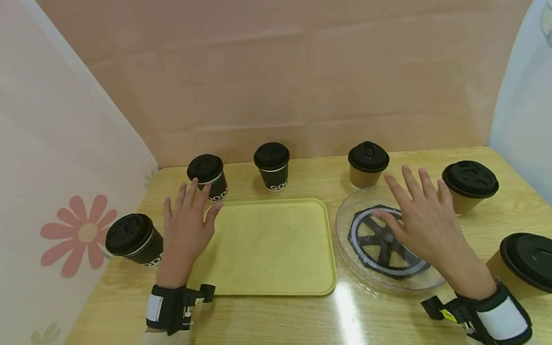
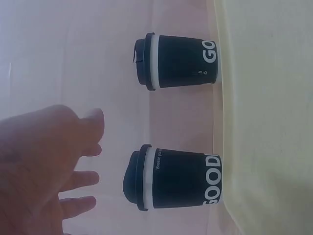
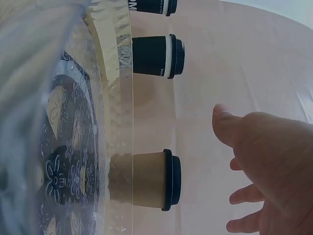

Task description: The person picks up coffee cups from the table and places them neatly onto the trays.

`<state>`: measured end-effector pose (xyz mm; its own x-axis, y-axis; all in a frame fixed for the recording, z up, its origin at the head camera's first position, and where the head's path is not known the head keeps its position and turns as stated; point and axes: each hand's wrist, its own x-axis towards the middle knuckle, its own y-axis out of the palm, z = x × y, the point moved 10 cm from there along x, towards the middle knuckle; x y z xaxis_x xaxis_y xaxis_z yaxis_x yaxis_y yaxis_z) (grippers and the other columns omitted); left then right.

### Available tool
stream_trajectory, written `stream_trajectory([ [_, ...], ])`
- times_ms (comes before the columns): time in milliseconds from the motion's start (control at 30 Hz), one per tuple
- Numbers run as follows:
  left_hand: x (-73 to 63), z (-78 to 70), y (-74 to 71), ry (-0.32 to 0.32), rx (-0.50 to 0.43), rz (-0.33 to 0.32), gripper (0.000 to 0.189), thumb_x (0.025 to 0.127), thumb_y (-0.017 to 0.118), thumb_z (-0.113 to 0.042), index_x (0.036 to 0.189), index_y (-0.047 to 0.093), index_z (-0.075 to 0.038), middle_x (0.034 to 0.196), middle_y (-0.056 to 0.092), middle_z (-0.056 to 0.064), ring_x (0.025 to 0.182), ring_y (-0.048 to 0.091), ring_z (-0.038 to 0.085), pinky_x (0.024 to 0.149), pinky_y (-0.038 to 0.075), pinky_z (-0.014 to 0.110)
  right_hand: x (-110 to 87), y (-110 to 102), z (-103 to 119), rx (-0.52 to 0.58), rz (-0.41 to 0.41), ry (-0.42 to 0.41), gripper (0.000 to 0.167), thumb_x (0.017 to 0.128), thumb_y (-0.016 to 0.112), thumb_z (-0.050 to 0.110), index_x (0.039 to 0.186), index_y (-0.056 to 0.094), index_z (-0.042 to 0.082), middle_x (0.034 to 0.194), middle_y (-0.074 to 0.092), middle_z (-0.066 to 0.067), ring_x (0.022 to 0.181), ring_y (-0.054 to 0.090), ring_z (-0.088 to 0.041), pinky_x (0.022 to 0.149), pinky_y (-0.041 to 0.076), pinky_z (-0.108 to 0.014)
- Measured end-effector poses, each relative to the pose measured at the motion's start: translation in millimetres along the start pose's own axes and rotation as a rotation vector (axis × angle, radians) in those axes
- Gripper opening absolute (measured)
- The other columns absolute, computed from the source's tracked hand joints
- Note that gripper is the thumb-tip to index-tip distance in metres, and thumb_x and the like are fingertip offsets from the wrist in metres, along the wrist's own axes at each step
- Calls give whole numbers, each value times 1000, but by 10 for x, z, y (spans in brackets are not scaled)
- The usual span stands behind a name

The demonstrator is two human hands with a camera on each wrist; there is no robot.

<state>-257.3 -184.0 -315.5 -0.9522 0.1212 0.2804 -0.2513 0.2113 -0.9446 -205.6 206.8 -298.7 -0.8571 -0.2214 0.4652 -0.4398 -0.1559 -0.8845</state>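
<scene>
Fingers spread, my left hand (image 1: 187,233) hovers over the left edge of a yellow rectangular tray (image 1: 267,248). Black paper cups with black lids are near it: one at the far left (image 1: 135,240), one just beyond the fingertips (image 1: 207,177) and a third behind the tray (image 1: 273,166). My right hand (image 1: 426,226) is held with straight fingers above a clear round plastic tray (image 1: 354,266) that has a dark spoked wheel shape in it. Brown cups with black lids surround it: one behind (image 1: 365,177), one at right (image 1: 465,202), one near the right wrist (image 1: 504,271). Neither hand holds anything.
A wooden table (image 1: 277,332) carries everything. A pinkish-brown sheet (image 1: 298,74) hangs behind it. Pale printed sheets stand at the left (image 1: 63,155) and right (image 1: 537,133) sides. Light glares off the table between the two trays.
</scene>
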Motion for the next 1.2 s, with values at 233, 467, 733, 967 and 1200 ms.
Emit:
stream_trajectory([
  [233, -11, -36, -57, 50, 51, -81, 54, 99, 49, -46, 144, 47, -16, 154, 39, 14, 144, 30, 39, 112, 19, 71, -1, 5, 22, -1, -1, -14, 73, 86, 67, 47, 145, 44, 10, 150, 38, -29, 135, 33, -55, 106, 25, -75],
  [467, -214, -285, -468, 250, -8, -614, 39, 94, 46, -32, 85, 76, -9, 90, 75, 9, 91, 65, 33, 85, 42, 61, -1, -11, 35, -1, -11, -28, 72, 87, 66, 47, 145, 44, 10, 150, 38, -28, 135, 34, -54, 106, 26, -75],
  [733, -795, -279, -810, 237, -208, -1407, 55, 94, 38, -23, 44, 50, -3, 43, 47, 14, 45, 45, 35, 70, 32, 57, -3, -62, 59, 29, -64, -52, 73, 89, 61, 54, 144, 46, 10, 149, 41, -26, 135, 36, -52, 107, 27, -73],
  [967, -577, -7, -796, -103, -202, -1157, 44, 95, 40, -16, 62, 65, -1, 60, 59, 18, 71, 53, 40, 83, 27, 60, 10, -141, 128, 55, -164, -114, 81, 95, 28, 71, 140, 51, 7, 144, 48, -25, 130, 44, -48, 105, 32, -69],
  [1200, -405, 28, -702, -148, -159, -923, 46, 100, 40, -21, 61, 53, 0, 63, 61, 20, 80, 57, 41, 80, 33, 59, -76, -437, 424, 222, -436, -404, 52, 103, 43, 43, 106, 71, -1, 111, 70, -20, 104, 63, -39, 88, 47, -53],
])
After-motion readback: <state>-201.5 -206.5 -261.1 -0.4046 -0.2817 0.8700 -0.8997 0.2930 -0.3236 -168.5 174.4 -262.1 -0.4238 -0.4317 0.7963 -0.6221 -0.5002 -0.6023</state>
